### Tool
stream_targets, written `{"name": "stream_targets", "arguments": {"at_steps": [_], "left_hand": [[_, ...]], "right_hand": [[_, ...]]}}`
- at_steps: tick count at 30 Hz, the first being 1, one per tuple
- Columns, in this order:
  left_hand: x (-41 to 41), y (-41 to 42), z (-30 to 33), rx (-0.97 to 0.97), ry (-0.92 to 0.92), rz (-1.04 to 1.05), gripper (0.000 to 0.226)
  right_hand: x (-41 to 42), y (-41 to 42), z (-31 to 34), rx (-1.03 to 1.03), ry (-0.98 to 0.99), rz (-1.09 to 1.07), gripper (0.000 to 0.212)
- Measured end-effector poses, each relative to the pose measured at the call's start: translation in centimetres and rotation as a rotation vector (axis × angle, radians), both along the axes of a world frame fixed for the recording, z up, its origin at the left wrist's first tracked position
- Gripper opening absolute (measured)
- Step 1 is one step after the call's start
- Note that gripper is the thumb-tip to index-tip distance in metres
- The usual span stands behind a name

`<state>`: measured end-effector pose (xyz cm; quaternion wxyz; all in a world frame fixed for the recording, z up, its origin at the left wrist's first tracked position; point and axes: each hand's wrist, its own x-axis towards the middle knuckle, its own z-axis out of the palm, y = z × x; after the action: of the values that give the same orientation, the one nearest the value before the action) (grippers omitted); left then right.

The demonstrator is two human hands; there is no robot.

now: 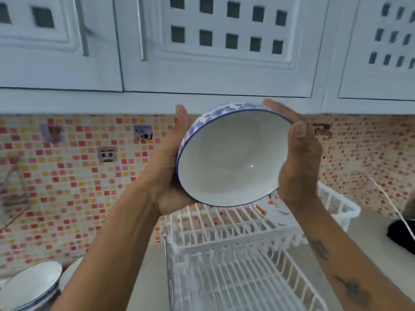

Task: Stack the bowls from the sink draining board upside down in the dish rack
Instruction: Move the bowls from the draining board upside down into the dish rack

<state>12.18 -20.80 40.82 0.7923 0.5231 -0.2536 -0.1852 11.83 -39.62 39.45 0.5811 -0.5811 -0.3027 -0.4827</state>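
A blue-patterned bowl (226, 162) with a white inside is held up in the air above the white dish rack (235, 261), tipped so its opening faces me. My left hand (170, 169) grips its left side and my right hand (298, 162) grips its right rim. At the bottom left, more bowls (31, 286) of the same kind stand upright, one nested in another, partly behind my left forearm. The rack's near section shows bare wires.
White wall cupboards (215, 48) hang just above the bowl. A red and yellow mosaic splashback (67, 176) runs behind. A dark object (402, 236) and a thin white cord (390, 205) lie on the counter at the right. Some small items sit at the rack's far end.
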Motion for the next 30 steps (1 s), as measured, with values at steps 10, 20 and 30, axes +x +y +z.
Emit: {"name": "stream_targets", "arguments": {"at_steps": [10,20,30], "left_hand": [[3.3,-3.1,-0.7,0.308,-0.1,0.347,0.057],[6.4,-4.5,-7.3,0.99,-0.348,0.792,0.09],[6.7,-4.0,-8.6,1.311,-0.423,0.736,0.107]], "right_hand": [[7.3,-4.6,0.3,-0.329,0.736,0.346,0.066],[10.2,0.3,-3.0,-0.816,1.219,0.034,0.035],[10.8,0.5,-4.5,-1.033,1.174,0.071,0.072]]}}
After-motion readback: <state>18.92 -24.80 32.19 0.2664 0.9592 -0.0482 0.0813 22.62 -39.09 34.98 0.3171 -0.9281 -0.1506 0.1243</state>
